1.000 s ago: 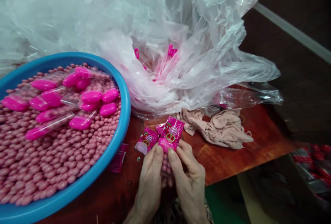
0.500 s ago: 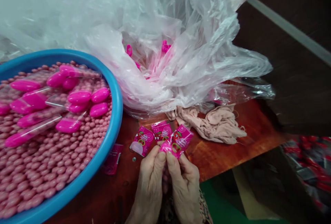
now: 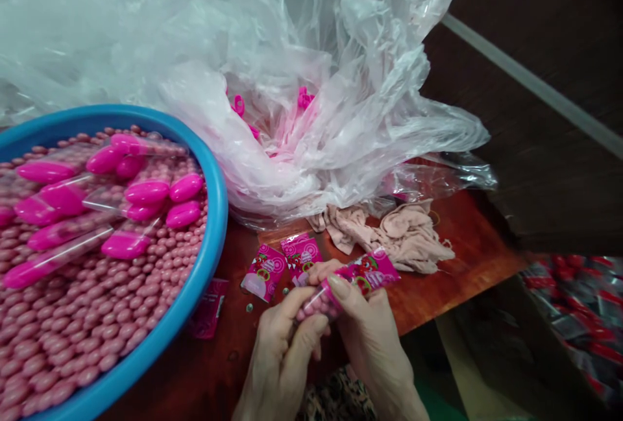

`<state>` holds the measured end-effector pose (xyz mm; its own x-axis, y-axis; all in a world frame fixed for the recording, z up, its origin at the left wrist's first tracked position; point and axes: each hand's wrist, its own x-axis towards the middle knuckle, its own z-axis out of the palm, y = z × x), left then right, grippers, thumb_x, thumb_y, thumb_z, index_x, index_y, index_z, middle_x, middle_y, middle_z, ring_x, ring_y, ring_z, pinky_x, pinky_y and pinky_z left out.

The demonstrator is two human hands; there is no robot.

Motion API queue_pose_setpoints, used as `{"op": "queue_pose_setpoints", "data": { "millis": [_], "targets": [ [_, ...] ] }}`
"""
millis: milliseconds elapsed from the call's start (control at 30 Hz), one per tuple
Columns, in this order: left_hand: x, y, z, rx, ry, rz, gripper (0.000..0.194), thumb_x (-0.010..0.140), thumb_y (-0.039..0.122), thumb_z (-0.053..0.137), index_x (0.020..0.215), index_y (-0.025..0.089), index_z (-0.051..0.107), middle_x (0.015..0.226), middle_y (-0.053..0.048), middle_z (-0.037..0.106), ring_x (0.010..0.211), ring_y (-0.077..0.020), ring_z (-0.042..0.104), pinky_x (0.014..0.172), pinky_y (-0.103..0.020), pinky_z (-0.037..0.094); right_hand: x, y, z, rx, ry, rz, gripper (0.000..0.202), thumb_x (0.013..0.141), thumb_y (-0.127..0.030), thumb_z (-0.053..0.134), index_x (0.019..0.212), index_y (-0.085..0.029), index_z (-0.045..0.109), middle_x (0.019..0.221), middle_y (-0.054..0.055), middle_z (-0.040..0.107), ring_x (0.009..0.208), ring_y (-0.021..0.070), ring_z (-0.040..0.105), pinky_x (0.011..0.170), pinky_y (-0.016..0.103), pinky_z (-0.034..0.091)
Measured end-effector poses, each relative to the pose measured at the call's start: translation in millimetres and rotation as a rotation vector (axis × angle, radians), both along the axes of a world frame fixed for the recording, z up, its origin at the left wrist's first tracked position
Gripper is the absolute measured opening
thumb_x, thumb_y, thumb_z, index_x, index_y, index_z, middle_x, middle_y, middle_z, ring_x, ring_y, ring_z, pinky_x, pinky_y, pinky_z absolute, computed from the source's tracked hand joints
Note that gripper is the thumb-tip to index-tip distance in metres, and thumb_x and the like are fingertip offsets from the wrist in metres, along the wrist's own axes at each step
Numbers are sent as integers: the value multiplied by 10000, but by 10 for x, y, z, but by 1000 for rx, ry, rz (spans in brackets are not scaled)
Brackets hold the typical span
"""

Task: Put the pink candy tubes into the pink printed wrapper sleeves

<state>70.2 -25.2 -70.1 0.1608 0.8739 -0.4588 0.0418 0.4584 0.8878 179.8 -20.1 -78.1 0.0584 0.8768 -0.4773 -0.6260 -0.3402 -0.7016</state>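
Between both hands, low in the middle of the head view, is a clear candy tube (image 3: 317, 305) filled with small pink balls. My left hand (image 3: 287, 343) is closed around its near left end. My right hand (image 3: 374, 330) pinches the other end, its thumb on top, where a pink printed sachet (image 3: 374, 272) sticks out to the right. Whether the sachet is fixed to the tube I cannot tell, as the fingers cover the join. Just beyond my left hand, two more printed sachets (image 3: 264, 271) lie on the brown table (image 3: 452, 278).
A blue basin (image 3: 221, 213) of pink candy balls (image 3: 97, 324) stands at left, with several pink-capped tubes (image 3: 147, 192) on top. Behind is a large plastic bag (image 3: 341, 135) with bright pink pieces. A beige rag (image 3: 409, 236) lies at right; red-and-clear packages (image 3: 579, 324) are below the table's edge.
The tube has swung from upright to lying slantwise, and its pink balls now show. My right hand has moved right with the sachet; my left hand has shifted down the tube.
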Motion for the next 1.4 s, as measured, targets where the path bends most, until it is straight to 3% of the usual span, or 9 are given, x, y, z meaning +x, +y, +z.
{"op": "queue_pose_setpoints", "data": {
  "millis": [333, 500, 633, 767, 867, 933, 1100, 1300, 1400],
  "targets": [
    [0, -24, 121, -99, 97, 94, 264, 763, 421, 639, 907, 223, 737, 454, 35, 500, 427, -113, 427, 446, -210, 352, -70, 31, 18, 53, -208, 98, 55, 745, -207, 675, 717, -178, 712, 878, 27, 706, 680, 125, 646, 600, 181, 521],
    [48, 0, 69, -111, -21, 59, 332, 787, 452, 598, 935, 176, 705, 554, 10, 567, 426, -91, 385, 441, -209, 354, 53, 13, 6, -39, -109, 112, 237, 705, -292, 764, 900, -168, 708, 634, -2, 667, 467, 73, 551, 416, 133, 436],
    [72, 5, 51, -82, -106, 21, 374, 802, 484, 565, 902, 151, 701, 559, -7, 579, 406, -79, 380, 414, -206, 315, 109, 55, 110, -10, -1, 125, 306, 697, -328, 772, 948, -165, 706, 661, 29, 686, 472, 96, 570, 423, 171, 461],
    [50, -46, 34, -28, 67, 109, 367, 769, 492, 611, 904, 166, 715, 515, 7, 543, 427, -102, 420, 442, -223, 339, 34, 139, 181, -6, -117, 70, 165, 710, -317, 754, 788, -175, 726, 723, 47, 695, 528, 122, 601, 486, 209, 513],
    [44, -77, -16, -95, 4, 152, 428, 737, 556, 623, 852, 153, 708, 460, 37, 449, 417, -94, 395, 440, -221, 315, -63, 145, 142, 72, -262, 79, 132, 690, -300, 756, 727, -175, 740, 704, 46, 693, 573, 140, 620, 561, 231, 543],
    [60, -77, -53, -154, -76, 191, 462, 722, 579, 630, 852, 141, 697, 452, 45, 431, 404, -77, 372, 417, -205, 272, -120, 104, 80, 10, -298, 121, 195, 699, -340, 741, 786, -166, 752, 606, 31, 663, 518, 130, 598, 467, 197, 505],
    [130, 13, -44, -217, -324, 309, 415, 678, 525, 710, 838, 143, 691, 498, 49, 458, 411, -37, 367, 389, -148, 248, -120, 7, -41, -90, -129, 222, 443, 669, -489, 747, 894, -109, 727, 410, -24, 539, 290, 73, 447, 295, 166, 359],
    [131, 112, 59, -157, -361, 417, 522, 741, 394, 704, 1211, 206, 574, 539, 16, 601, 342, -36, 406, 322, -124, 243, 24, 94, 12, 147, -166, 63, 319, 755, -495, 695, 781, -178, 700, 633, 6, 642, 506, 101, 585, 603, 231, 529],
    [131, 87, 65, -122, -278, 464, 488, 730, 395, 716, 1179, 218, 638, 550, 4, 637, 382, -53, 473, 353, -126, 341, -62, 124, 35, 90, -44, 121, 362, 790, -508, 649, 660, -170, 635, 472, -33, 544, 373, 79, 503, 407, 182, 455]
  ]
}}
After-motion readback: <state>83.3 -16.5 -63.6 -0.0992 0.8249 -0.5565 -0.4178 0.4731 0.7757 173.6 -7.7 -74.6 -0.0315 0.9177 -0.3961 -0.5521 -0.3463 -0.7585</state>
